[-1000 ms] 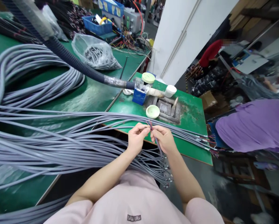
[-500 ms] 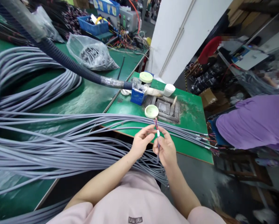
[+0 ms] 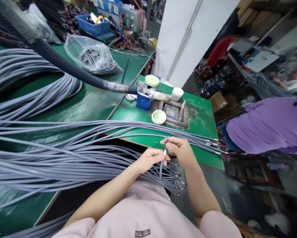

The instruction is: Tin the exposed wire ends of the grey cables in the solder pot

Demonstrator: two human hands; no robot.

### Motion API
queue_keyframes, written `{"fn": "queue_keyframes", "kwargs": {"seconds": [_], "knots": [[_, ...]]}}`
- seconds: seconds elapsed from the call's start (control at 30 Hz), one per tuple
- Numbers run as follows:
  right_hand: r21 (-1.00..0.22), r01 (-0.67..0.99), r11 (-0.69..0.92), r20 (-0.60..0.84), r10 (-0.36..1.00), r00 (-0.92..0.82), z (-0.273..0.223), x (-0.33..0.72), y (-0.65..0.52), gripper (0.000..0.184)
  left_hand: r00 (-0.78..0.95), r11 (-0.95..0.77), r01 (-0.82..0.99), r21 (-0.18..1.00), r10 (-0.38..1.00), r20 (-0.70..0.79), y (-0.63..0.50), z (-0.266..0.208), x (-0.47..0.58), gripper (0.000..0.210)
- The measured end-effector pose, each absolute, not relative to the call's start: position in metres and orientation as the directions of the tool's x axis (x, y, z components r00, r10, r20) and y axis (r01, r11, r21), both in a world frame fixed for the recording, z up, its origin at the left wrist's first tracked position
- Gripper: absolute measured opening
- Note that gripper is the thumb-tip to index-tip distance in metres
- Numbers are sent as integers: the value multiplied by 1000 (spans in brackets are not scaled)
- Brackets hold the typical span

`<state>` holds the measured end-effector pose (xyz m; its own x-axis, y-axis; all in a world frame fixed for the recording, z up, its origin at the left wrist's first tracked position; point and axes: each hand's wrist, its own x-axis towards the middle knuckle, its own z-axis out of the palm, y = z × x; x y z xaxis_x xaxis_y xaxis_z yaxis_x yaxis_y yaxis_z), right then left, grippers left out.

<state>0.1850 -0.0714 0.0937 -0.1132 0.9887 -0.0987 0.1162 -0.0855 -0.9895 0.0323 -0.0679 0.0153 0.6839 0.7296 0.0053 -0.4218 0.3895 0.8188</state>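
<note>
A grey cable (image 3: pixel 161 170) hangs in front of my chest, its stripped end pointing up with a white band and thin coloured wires (image 3: pixel 166 144). My left hand (image 3: pixel 152 159) grips the cable near the white band between thumb and fingers. Higher up, my right hand (image 3: pixel 181 150) pinches the coloured wires with thumb and forefinger. Just below and behind both hands runs a bundle of grey cables (image 3: pixel 88 168), ending in stripped tips. A second group of grey cables (image 3: pixel 138 125) lies across the green table behind my hands.
On the green table (image 3: pixel 200 115) stand a solder pot (image 3: pixel 172 113), a pale green dish (image 3: pixel 159 117), a white cup (image 3: pixel 177 94) and a blue box (image 3: pixel 143 101). A dark hose (image 3: pixel 71 67) crosses above. A person in purple (image 3: pixel 267 125) is at the right.
My left hand has moved down onto the cable by the white band. My right hand has shifted from the cable up to the wires. The view has moved slightly.
</note>
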Motion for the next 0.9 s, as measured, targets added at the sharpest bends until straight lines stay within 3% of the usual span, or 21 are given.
{"fn": "queue_keyframes", "kwargs": {"seconds": [0.13, 0.27, 0.43, 0.5, 0.57, 0.67, 0.77, 0.9], "knots": [[-997, -45, -68, -67, 998, -20, 85, 169, -68, 20, 693, 380, -389, 839, 721, -5, -70, 19, 29, 40], [-995, -103, 19, 10, 997, 82, 86, 159, -62, 21, 660, 352, -393, 849, 751, -5, -70, 19, 27, 41], [-940, -287, 183, 126, 970, 206, 101, 170, -53, 23, 639, 371, -432, 822, 769, -11, -70, 9, 25, 41], [-951, -285, 119, 92, 990, 109, 100, 181, -52, 17, 630, 410, -455, 791, 776, -40, -69, 6, 23, 43], [-977, -204, -62, -46, 996, -82, 92, 191, -52, 10, 635, 451, -472, 758, 770, -64, -68, 5, 21, 44], [-957, -76, -281, -244, 917, -316, 80, 195, -51, 23, 671, 478, -476, 739, 740, -46, -67, 8, 20, 46], [-936, -78, -342, -279, 860, -427, 75, 188, -48, 33, 707, 488, -472, 734, 707, -15, -68, 10, 21, 47], [-944, -135, -301, -222, 884, -412, 74, 173, -42, 26, 725, 518, -479, 709, 689, -14, -69, 7, 21, 45]]}}
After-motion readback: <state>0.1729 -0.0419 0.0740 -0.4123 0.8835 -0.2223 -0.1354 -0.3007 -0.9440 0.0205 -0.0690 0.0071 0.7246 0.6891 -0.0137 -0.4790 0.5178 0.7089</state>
